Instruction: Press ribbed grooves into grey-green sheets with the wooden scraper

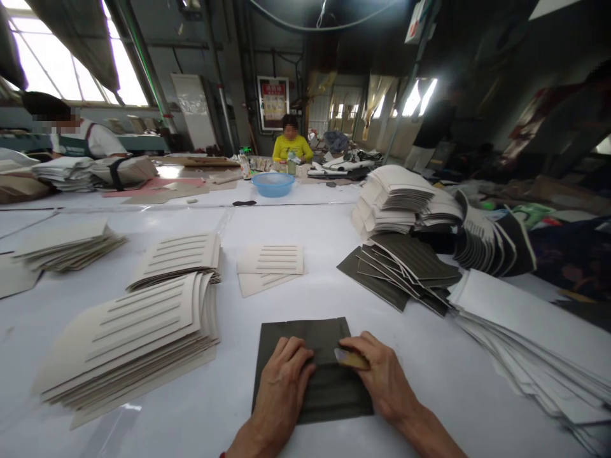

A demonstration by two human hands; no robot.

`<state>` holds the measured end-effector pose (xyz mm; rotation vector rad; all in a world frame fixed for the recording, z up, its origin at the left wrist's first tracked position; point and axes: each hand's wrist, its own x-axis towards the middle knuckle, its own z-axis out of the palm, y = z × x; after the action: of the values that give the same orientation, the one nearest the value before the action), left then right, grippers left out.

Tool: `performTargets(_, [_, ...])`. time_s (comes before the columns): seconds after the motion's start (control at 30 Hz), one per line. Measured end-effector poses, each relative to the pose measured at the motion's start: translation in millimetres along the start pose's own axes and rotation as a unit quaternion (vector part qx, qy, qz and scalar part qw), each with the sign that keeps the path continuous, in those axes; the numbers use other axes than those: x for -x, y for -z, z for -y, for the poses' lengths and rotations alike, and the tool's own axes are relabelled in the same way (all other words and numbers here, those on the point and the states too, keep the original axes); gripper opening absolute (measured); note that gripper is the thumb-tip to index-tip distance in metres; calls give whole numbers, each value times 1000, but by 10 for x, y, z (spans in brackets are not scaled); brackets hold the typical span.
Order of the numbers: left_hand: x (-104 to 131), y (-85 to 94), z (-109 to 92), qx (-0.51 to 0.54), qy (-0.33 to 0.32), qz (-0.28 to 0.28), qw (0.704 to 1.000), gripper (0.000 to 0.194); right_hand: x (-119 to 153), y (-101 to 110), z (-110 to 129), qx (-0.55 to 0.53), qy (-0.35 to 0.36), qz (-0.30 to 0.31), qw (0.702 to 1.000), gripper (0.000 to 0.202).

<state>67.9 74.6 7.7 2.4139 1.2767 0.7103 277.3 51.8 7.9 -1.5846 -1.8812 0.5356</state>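
A dark grey-green sheet (pixel 329 394) lies flat on the white table, close in front of me. My left hand (pixel 284 385) rests on its left half, fingers bent and close together; whether they pinch anything is hidden. In my right hand (pixel 379 375) is a small yellowish tool (pixel 352 359) with a pale tip, held low over the sheet's right side. Raised parallel ridges run across the sheet beneath my hands.
Cream ribbed pieces (pixel 138 318) are stacked at left, with two more (pixel 272 261) in the middle. Dark pieces (pixel 405 261) and white sheets (pixel 529 331) lie at right. A blue basin (pixel 273 184) stands farther back. People are beyond the table.
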Motion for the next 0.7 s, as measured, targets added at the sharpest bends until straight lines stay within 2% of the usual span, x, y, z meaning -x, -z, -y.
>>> performTargets(0.07, [34, 30, -22, 25, -3, 4, 1000, 22, 136, 155, -112, -3, -40, 2, 999, 38])
performTargets(0.13, [6, 14, -78, 35, -4, 15, 999, 27, 230, 273, -151, -2, -48, 27, 998, 50])
performTargets(0.2, [-64, -44, -147, 32, -3, 31, 999, 26, 264, 334, -127, -2, -44, 69, 997, 48])
performTargets(0.27, [-130, -121, -202, 32, -4, 43, 999, 16, 249, 343, -82, -9, -43, 87, 995, 40])
performTargets(0.3, [-149, -159, -219, 33, -6, 47, 998, 10, 231, 332, -63, -16, -41, 82, 996, 34])
performTargets(0.4, [-139, -253, -232, 36, -16, 51, 998, 21, 176, 262, -30, -24, -43, 45, 998, 12])
performTargets(0.53, [-66, -303, -211, 29, -31, 48, 998, 26, 155, 127, 34, -36, -44, 44, 997, 16])
performTargets(0.7, [-1, -271, -205, 34, -38, 30, 998, 25, 227, -59, 123, -18, 5, 15, 1000, 26])
